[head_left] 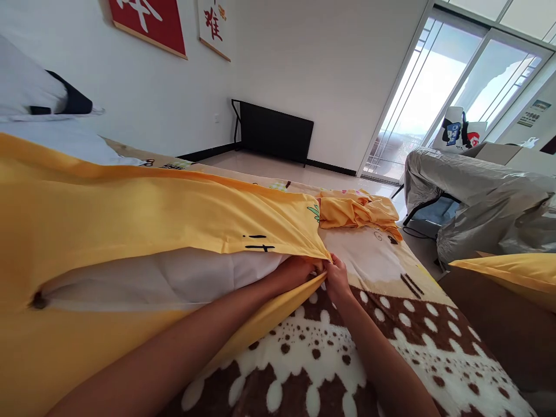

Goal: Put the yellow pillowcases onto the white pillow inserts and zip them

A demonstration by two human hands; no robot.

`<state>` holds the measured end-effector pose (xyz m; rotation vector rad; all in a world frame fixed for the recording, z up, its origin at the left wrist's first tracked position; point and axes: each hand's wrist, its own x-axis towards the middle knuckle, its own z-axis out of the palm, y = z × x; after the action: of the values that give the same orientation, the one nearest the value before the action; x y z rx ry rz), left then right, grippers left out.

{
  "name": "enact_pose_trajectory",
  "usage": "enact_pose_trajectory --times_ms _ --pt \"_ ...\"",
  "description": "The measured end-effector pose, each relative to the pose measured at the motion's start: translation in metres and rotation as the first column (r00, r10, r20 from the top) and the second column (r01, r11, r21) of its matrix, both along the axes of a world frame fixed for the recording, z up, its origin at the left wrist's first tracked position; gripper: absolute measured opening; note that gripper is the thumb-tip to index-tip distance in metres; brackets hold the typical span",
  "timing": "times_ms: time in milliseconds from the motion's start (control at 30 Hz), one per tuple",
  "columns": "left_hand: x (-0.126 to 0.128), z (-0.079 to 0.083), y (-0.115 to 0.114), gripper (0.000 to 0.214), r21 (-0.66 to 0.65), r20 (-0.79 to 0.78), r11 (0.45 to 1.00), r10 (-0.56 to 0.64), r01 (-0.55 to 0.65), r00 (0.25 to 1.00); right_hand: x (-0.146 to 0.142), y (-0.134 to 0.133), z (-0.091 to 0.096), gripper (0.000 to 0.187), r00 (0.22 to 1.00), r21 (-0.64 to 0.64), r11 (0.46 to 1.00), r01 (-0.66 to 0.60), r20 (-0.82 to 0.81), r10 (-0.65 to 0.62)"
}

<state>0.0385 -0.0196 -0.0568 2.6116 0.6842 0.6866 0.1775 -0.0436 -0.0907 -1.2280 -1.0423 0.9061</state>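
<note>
A yellow duvet cover [182,214] with black marks and a green leaf print stretches across the bed from the left. Through its long side opening shows a white quilt [174,281]. My left hand [302,271] reaches into the opening at the right-hand corner, its fingers curled and partly covered by fabric; what they grip is hidden. Right beside it, my right hand [337,281] pinches the corner of the yellow cover from outside. Near the left end of the opening there is a small dark spot [40,300] that I cannot make out.
Beneath lies a brown and cream patterned blanket [391,324]. Bunched yellow fabric [358,209] rests beyond my hands. Another yellow cloth [512,272] is at the right edge. Plastic-covered furniture [490,185] stands near the glass doors [434,87]; a black panel [275,132] leans at the wall.
</note>
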Motion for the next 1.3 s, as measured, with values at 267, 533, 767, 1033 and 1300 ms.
enact_pose_trajectory --times_ms 267,533,767,1033,1300 --pt "0.003 0.001 0.004 0.037 0.01 0.061 0.997 0.076 -0.077 0.995 0.003 0.0 0.005 0.031 0.99 -0.025 0.993 -0.114 -0.092 0.111" --pt "0.001 0.001 0.004 0.034 -0.006 0.042 0.999 0.053 -0.053 0.998 0.02 0.0 0.015 0.013 0.977 -0.039 0.998 -0.04 0.208 0.047" --pt "0.003 -0.004 0.007 0.037 -0.011 0.063 0.995 0.101 -0.101 0.993 0.009 0.001 0.003 0.02 0.998 -0.02 0.998 -0.06 0.008 0.06" --pt "0.0 -0.007 0.009 0.033 -0.059 0.028 0.992 0.118 -0.116 0.993 0.006 0.009 -0.015 0.02 0.977 -0.061 0.994 -0.088 -0.199 0.074" --pt "-0.001 0.004 0.003 0.036 -0.055 0.057 0.996 0.078 -0.075 0.995 0.008 0.004 -0.003 0.023 0.979 -0.066 0.982 -0.179 -0.11 0.171"
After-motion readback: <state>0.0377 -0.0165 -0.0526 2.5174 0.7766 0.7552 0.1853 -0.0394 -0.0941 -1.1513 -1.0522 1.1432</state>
